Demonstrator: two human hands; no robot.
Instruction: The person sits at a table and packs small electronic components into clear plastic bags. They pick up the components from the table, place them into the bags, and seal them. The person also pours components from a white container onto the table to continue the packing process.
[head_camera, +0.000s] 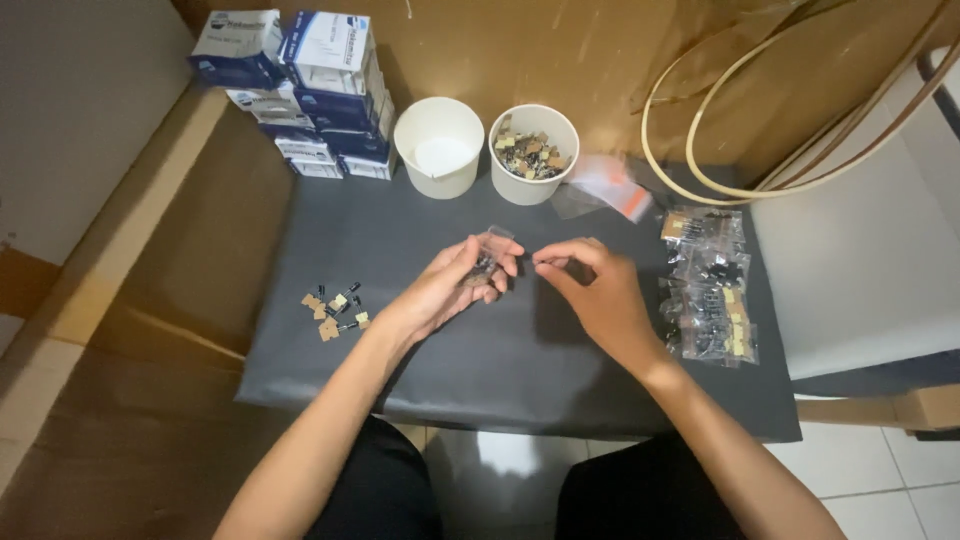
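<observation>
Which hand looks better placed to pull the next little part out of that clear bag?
Probably the right hand: its pinched fingertips sit just beside the small clear bag, while the left hand is busy holding it.

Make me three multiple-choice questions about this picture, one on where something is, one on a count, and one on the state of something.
1. Where does the small pile of loose parts lie?
A. on the grey mat, beside the left hand
B. inside the cup
C. on the white tiles

2. How many white paper cups stand at the back of the mat?
A. one
B. two
C. four

3. What is the state of the left cup?
A. tipped over
B. full of parts
C. upright and empty

Answers: 1 A, the pile sits on the mat by the left hand. 2 B, two stand side by side. 3 C, only the right cup holds parts.
</observation>
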